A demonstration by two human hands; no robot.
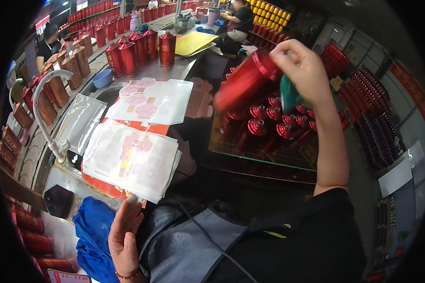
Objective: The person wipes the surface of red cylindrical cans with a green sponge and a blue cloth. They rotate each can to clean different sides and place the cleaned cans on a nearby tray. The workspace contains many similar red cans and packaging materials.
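Observation:
My right hand (pixel 303 68) is raised on the right, closed around the top end of a shiny red bottle (pixel 246 81) that tilts down to the left and is blurred by motion. A dark green piece (pixel 289 94), perhaps a cloth or a scraper, hangs under the same hand; its kind is unclear. Low on the left, my left hand (pixel 125 238) has its fingers stretched out and holds nothing. Its fingertips are beside the lower edge of a stack of white sheets (pixel 132 158) printed with pink and gold patterns. Another printed sheet (pixel 153 101) lies beyond the stack.
Below the raised bottle, several red bottles (pixel 257 126) stand in a crate. A curved tap (pixel 45 94), a light blue bowl (pixel 102 79) and a blue cloth (pixel 93 226) are on the left. More red bottles (pixel 167 48) stand behind. Two people work farther back.

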